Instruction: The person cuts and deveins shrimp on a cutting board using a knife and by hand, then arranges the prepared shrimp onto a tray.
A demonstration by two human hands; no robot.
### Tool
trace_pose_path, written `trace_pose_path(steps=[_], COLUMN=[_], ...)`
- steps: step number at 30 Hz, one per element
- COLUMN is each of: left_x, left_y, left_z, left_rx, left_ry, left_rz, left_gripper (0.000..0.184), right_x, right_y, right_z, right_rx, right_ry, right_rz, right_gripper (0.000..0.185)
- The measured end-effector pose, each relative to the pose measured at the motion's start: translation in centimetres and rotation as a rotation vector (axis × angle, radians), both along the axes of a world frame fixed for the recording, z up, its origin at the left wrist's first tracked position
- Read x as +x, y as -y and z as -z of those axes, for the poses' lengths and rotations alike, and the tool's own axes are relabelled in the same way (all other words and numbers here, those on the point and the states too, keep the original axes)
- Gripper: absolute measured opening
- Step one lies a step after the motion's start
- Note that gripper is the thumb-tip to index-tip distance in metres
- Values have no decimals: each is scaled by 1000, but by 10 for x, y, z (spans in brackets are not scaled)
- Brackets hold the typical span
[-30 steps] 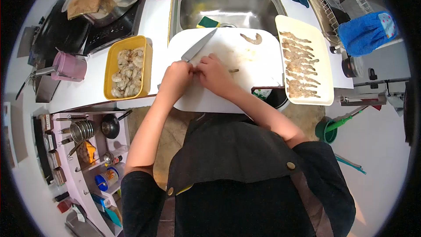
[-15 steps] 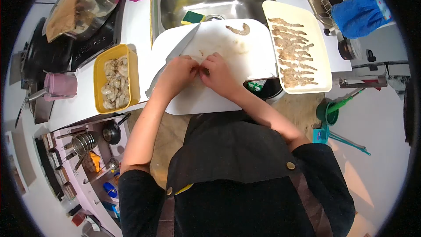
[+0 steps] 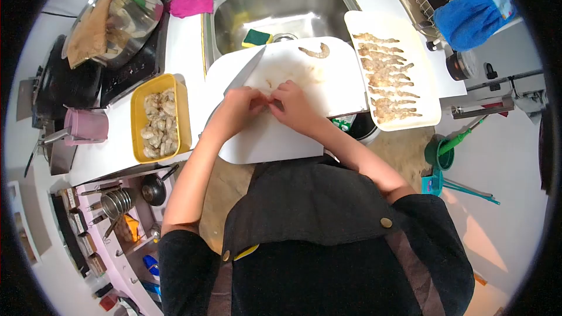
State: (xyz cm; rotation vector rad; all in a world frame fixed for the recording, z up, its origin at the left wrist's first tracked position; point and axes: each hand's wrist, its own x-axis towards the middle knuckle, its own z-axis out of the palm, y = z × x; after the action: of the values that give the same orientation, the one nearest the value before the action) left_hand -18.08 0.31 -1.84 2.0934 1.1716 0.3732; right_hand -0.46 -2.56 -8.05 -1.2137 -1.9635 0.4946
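Note:
Over the white cutting board (image 3: 275, 143), my left hand (image 3: 239, 109) and my right hand (image 3: 291, 105) meet with fingers pinched close together. Whatever lies between the fingertips is hidden or too small to name. A knife (image 3: 250, 67) lies on the board's left side, its blade pointing away and its near end partly behind my left hand. One curled shrimp (image 3: 317, 52) rests near the board's far right edge. Small brown scraps (image 3: 269, 83) are just beyond my fingers.
Left of the board, a yellow tub (image 3: 185, 114) holds several shrimp. To the right, a cream tray (image 3: 426, 76) carries a row of stretched-out shrimp (image 3: 386, 73). Behind are the steel sink (image 3: 316, 9) and a sponge (image 3: 256, 38). A bin (image 3: 364, 126) stands below the board's right edge.
The view has tilted, so the counter and its things sit slightly lower in the picture. Both hands stay together over the board, with only a small shift of the fingers.

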Motion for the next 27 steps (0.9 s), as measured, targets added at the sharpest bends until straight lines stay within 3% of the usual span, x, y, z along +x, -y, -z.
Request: trace_pose_path(steps=[1,4,13,16,19,25,27], left_x=[-1,-3,-7,-13,-16,-10,-1], left_y=[0,-3,0,0,0,11,11], left_z=[-6,7,15,21,25,11,11], left_rx=[-105,151,244,225,289,115,152], left_ry=[34,28,-52,-36,-13,129,97], left_rz=[-16,81,104,126,150,24,87], left_gripper=[16,19,14,24,22,13,15], right_x=[1,-4,-13,-12,-12,8,14], right_y=[0,2,2,4,5,12,14], right_z=[-2,-6,6,5,4,2,4], right_rx=[-12,2,34,22,31,-43,-45], right_ry=[-12,43,3,11,-11,-91,-93], right_rz=[-12,-2,-29,-52,-59,1,-15], right_gripper=[13,13,11,13,12,11,12])
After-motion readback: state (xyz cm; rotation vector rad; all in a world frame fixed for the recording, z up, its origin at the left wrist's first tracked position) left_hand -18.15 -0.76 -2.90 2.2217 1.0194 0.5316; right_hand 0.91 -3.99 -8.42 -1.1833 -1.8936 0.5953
